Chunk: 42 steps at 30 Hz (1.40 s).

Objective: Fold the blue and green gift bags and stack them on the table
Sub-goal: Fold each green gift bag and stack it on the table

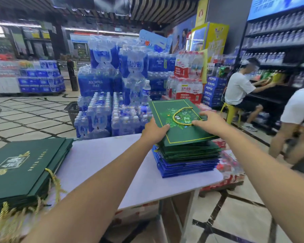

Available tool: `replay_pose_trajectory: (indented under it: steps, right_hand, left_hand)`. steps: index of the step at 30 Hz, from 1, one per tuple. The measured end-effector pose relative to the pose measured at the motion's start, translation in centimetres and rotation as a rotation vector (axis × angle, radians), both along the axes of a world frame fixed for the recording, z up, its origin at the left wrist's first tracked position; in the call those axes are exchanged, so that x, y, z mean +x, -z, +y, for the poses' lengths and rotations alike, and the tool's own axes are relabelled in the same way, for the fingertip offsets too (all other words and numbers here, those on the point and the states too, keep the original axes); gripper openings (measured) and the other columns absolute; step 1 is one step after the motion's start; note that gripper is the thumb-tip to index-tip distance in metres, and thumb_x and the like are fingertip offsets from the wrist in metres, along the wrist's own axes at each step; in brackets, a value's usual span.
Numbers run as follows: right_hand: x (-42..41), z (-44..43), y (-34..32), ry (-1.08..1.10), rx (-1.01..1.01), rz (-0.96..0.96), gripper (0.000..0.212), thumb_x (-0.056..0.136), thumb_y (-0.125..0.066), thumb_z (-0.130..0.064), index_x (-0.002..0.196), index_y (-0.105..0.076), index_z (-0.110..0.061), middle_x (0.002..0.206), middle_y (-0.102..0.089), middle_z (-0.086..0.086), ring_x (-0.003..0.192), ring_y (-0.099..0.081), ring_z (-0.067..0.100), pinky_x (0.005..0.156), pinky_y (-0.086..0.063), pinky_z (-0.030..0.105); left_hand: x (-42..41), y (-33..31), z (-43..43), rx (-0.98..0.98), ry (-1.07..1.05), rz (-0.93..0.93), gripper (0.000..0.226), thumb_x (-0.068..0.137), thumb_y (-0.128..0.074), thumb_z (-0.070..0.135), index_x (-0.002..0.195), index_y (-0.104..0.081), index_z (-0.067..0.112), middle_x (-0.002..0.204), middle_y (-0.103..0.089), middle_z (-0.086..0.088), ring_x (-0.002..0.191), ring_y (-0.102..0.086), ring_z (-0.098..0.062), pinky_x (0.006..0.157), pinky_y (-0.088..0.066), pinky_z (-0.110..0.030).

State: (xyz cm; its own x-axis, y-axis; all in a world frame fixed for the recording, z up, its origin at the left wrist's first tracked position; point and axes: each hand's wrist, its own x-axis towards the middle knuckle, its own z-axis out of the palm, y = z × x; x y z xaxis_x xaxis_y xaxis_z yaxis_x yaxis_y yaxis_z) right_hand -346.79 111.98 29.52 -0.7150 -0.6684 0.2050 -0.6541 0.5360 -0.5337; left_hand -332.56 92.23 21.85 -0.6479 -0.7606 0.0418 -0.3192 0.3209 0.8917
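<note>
Pile of flat green bags [23, 167] with gold cord handles at my near left, overhanging the near edge of the white table [112, 163]. Bare tabletop lies between this pile and the folded stack [188, 158], which stands near the far right corner, close to the right edge; blue bags lie at its bottom, green ones above.

Both my arms reach to that stack. The green gift bag [179, 130] lies topmost, flat face up. My left hand [154, 131] grips its near left edge, thumb on the face and fingers curled beneath. My right hand [209, 120] rests on its right side, fingers stretched out, unclenched, over the gold cord handle [182, 117].

The bag's long axis runs away from me, leaning slightly left at its far end, and that far end juts out past the stack and the table's far edge. Whether the near edge touches the stack I cannot tell.

Beyond the table: packs of bottled water [102, 109], a black basket [72, 109] on the floor, and at far right a seated person [239, 90] on a yellow stool [230, 109] facing drink shelves [274, 41]
</note>
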Motion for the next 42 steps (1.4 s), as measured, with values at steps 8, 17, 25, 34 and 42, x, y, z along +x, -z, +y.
replay_pose_trajectory:
  steps: [8, 17, 25, 34, 42]
  right_hand:
    - [-1.8, 0.4, 5.2, 0.061, 0.108, -0.06, 0.064, 0.094, -0.066, -0.053, 0.145, -0.054, -0.016, 0.149, -0.054, 0.007, 0.134, -0.051, 0.03, 0.111, -0.043, 0.041]
    - [1.7, -0.9, 2.8, 0.062, 0.116, 0.244, 0.055, 0.095, -0.055, -0.057, 0.142, -0.056, -0.029, 0.147, -0.053, 0.004, 0.134, -0.048, 0.03, 0.106, -0.045, 0.051]
    - [12.4, -8.2, 2.2, -0.206, -0.015, 0.427, 0.038, 0.096, -0.058, -0.041, 0.13, -0.065, -0.025, 0.138, -0.058, 0.002, 0.129, -0.049, 0.026, 0.104, -0.041, 0.044]
    - [24.7, -15.5, 8.0, -0.497, 0.025, 0.346, 0.044, 0.094, -0.062, -0.042, 0.135, -0.062, -0.026, 0.143, -0.054, -0.003, 0.133, -0.048, 0.024, 0.109, -0.038, 0.041]
    - [29.5, -17.6, 12.6, -0.622, 0.133, 0.203, 0.045, 0.097, -0.058, -0.043, 0.139, -0.057, -0.029, 0.146, -0.052, -0.005, 0.135, -0.046, 0.021, 0.109, -0.04, 0.04]
  left_hand:
    - [-0.9, 3.5, 1.0, -0.099, 0.009, -0.114, 0.117, 0.049, -0.056, 0.084, 0.151, -0.036, 0.029, 0.149, -0.047, -0.003, 0.127, -0.057, -0.031, 0.104, -0.051, -0.052]
    - [4.9, -0.3, 2.5, -0.453, -0.015, -0.191, 0.077, 0.099, -0.056, 0.05, 0.162, -0.021, 0.02, 0.166, -0.027, -0.003, 0.147, -0.036, -0.03, 0.111, -0.041, -0.053]
    - [16.8, -0.9, -4.0, -0.819, -0.168, -0.375, 0.065, 0.094, -0.055, 0.047, 0.153, -0.034, 0.028, 0.157, -0.041, 0.001, 0.146, -0.036, -0.027, 0.113, -0.037, -0.059]
    - [34.3, 1.8, -8.6, -0.5, -0.36, -0.917, 0.091, 0.091, -0.039, 0.078, 0.164, -0.015, 0.028, 0.172, -0.01, -0.008, 0.158, -0.006, -0.035, 0.121, -0.012, -0.067]
    - [35.1, 3.2, -6.2, -0.421, -0.338, -0.93, 0.087, 0.094, -0.036, 0.074, 0.165, -0.012, 0.029, 0.173, -0.004, -0.01, 0.157, -0.001, -0.04, 0.122, 0.0, -0.068]
